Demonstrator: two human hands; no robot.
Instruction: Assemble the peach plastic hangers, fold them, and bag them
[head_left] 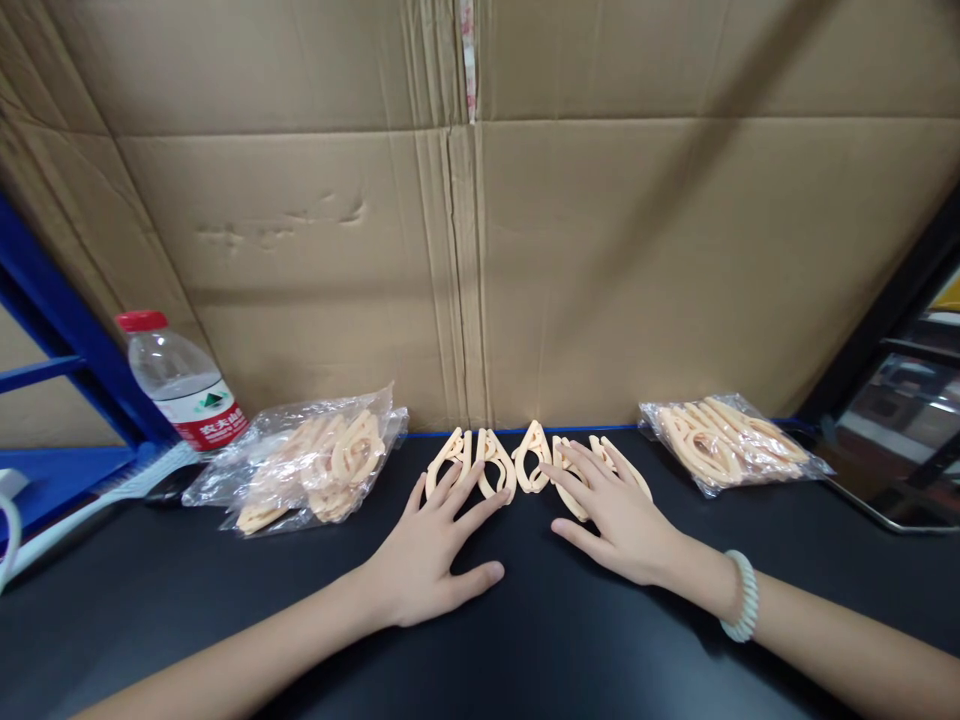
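Observation:
Several cream plastic clips (533, 458) stand side by side in a row on the black table, near the cardboard. My left hand (431, 555) lies with fingers spread over the clips at the row's left end, its fingertips on or just above them. Over the right part of the row, my right hand (622, 515) is also spread, palm down, and partly hides the clips there. Neither hand grips anything.
A clear bag of clips (322, 465) lies at the left beside a red-capped water bottle (187, 385). Another bag of clips (727, 440) is at the right, near a dark-framed glassy panel (900, 430). Cardboard (300, 230) rises behind the black table (525, 650).

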